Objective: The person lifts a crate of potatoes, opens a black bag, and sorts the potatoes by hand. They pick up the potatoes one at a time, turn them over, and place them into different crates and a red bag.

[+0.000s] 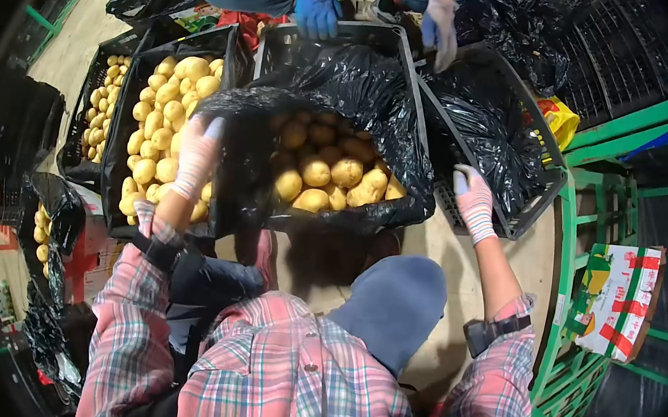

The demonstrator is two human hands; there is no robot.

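Potatoes (329, 177) are cradled in a black bag (311, 110), gripped at its left edge by the left hand (196, 155); the right hand (473, 199) is held open, just beside the bag.

A black plastic bag (277, 135) lines a dark crate (342, 36) at the centre of the frame, its glossy, crumpled film pulled over the rim and bunched high at the upper side. Its mouth gapes toward the lower edge. Inside lies a heap of yellow-brown potatoes (325, 175), smooth and roundish, piled against the near, lower right side of the bag.
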